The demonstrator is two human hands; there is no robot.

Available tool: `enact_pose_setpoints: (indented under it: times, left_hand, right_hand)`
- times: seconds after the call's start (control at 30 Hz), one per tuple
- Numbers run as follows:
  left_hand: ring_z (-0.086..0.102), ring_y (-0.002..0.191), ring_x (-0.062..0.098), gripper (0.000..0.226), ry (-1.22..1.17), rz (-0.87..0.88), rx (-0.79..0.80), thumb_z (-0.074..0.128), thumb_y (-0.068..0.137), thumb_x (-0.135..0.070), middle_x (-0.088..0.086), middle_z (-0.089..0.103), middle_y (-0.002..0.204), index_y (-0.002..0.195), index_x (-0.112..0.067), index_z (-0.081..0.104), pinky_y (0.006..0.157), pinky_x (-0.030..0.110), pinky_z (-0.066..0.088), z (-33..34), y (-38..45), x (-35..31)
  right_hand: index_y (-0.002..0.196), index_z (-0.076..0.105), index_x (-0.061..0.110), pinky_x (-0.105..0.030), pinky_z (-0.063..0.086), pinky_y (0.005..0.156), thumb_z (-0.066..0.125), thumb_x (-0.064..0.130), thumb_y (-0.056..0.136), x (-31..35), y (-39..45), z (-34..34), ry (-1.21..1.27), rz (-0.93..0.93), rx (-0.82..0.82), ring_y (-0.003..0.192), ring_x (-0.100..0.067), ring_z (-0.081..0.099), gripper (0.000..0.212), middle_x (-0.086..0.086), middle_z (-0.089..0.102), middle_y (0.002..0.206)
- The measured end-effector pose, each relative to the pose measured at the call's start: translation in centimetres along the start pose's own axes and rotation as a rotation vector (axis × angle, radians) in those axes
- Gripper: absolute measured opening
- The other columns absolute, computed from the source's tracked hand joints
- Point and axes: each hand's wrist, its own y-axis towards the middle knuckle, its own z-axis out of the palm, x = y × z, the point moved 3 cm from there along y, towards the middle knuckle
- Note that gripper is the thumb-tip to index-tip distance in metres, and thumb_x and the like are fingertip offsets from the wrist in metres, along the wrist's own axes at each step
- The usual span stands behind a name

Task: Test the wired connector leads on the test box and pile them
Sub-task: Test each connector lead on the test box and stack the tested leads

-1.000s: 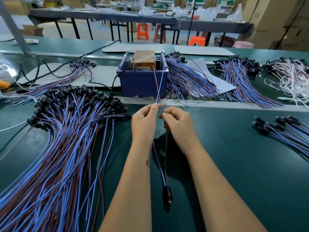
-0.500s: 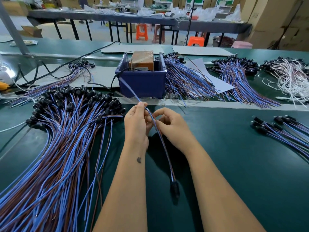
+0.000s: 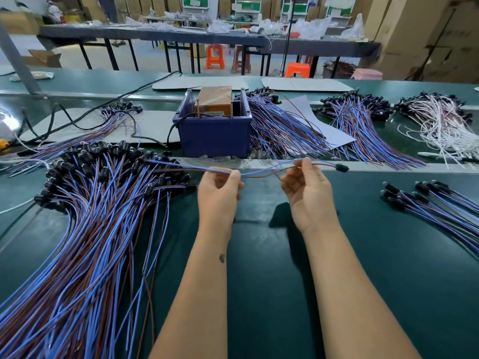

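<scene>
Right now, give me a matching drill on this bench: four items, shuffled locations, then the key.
Items:
1. held lead
2. blue bin
3. white-wire bundle
4. big lead pile

Places:
A. far right of the bench
B. left of the left hand
C. strung between left hand and right hand
D. centre, beyond the hands

Pairs: 1-C, 2-D, 3-A, 4-B

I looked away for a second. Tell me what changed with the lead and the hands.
The lead swung from upright, wire ends at the test box and connector hanging toward the person, to lying crosswise, its black connector now out to the right. The hands drew apart: left hand pinches the wires, right hand holds them near the connector. The big pile at left and the small pile at right look unchanged.
</scene>
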Motion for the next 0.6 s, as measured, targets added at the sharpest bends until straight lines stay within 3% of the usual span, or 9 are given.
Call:
enact_pose_setpoints:
  times: [0.1, 0.17, 0.23, 0.33, 0.43, 0.53, 0.6]
  left_hand:
    - [0.060, 0.062, 0.009, 0.022, 0.256, 0.100, 0.226, 0.066, 0.091, -0.014, -0.008, 0.062, 0.060, 0.073, -0.022, 0.056, 0.060, 0.026, 0.049, 1.6, -1.2, 0.2]
    - [0.055, 0.059, 0.007, 0.021, 0.464, 0.180, 0.372, 0.068, 0.088, -0.016, -0.005, 0.062, 0.061, 0.071, -0.020, 0.056, 0.060, 0.023, 0.045, 2.2, -2.0, 0.6]
    - [0.051, 0.055, 0.002, 0.017, 0.594, 0.248, 0.431, 0.071, 0.084, -0.017, -0.008, 0.060, 0.060, 0.071, -0.019, 0.060, 0.056, 0.018, 0.041, 2.2, -2.6, 0.5]
    - [0.054, 0.056, 0.004, 0.013, 0.540, 0.244, 0.423, 0.073, 0.081, -0.011, -0.005, 0.064, 0.063, 0.072, -0.016, 0.065, 0.058, 0.021, 0.045, 2.2, -3.3, -0.2]
    - [0.057, 0.056, 0.012, 0.013, 0.413, 0.167, 0.509, 0.071, 0.082, -0.003, 0.013, 0.067, 0.068, 0.073, -0.009, 0.065, 0.061, 0.032, 0.052, 4.2, -5.2, -0.8]
    - [0.053, 0.056, 0.006, 0.018, 0.381, 0.235, 0.724, 0.068, 0.080, 0.005, 0.001, 0.063, 0.062, 0.071, -0.010, 0.063, 0.059, 0.027, 0.047, 8.0, -8.7, -0.5]
    - [0.051, 0.061, 0.005, 0.013, 0.382, 0.327, 0.835, 0.065, 0.078, 0.006, 0.003, 0.063, 0.067, 0.075, -0.007, 0.063, 0.062, 0.027, 0.045, 10.6, -11.3, 0.0]
  right_hand:
    - [0.084, 0.055, 0.019, -0.021, 0.046, 0.058, 0.042, 0.022, 0.104, 0.4, 0.2, -0.9, 0.013, -0.027, -0.110, 0.061, -0.010, 0.059, 0.024, 0.005, 0.061, 0.067]
    - [0.082, 0.053, 0.019, -0.023, 0.046, 0.060, 0.037, 0.021, 0.106, 0.4, 0.3, -1.4, -0.008, -0.032, -0.185, 0.065, -0.011, 0.058, 0.028, 0.003, 0.060, 0.073]
    - [0.080, 0.049, 0.017, -0.022, 0.047, 0.057, 0.033, 0.017, 0.106, 0.3, 0.2, -1.8, 0.021, -0.022, -0.229, 0.057, -0.012, 0.056, 0.031, 0.001, 0.057, 0.066]
    - [0.079, 0.044, 0.014, -0.017, 0.035, 0.041, 0.032, 0.013, 0.106, 0.5, -0.1, -2.2, -0.015, -0.023, -0.231, 0.039, -0.006, 0.038, 0.030, 0.006, 0.041, 0.048]
    - [0.078, 0.046, 0.014, -0.018, 0.022, 0.037, 0.034, 0.013, 0.105, 1.5, -0.4, -3.3, -0.280, -0.047, -0.184, 0.036, -0.003, 0.024, 0.030, 0.011, 0.032, 0.043]
    - [0.072, 0.054, 0.016, -0.024, 0.024, 0.045, 0.043, 0.012, 0.101, 4.3, -0.2, -5.3, -0.715, -0.070, -0.151, 0.039, -0.007, 0.030, 0.031, 0.012, 0.034, 0.037]
    - [0.069, 0.059, 0.020, -0.024, 0.030, 0.048, 0.050, 0.014, 0.096, 7.3, -0.1, -7.1, -1.049, -0.107, -0.133, 0.047, -0.011, 0.038, 0.030, 0.010, 0.042, 0.043]
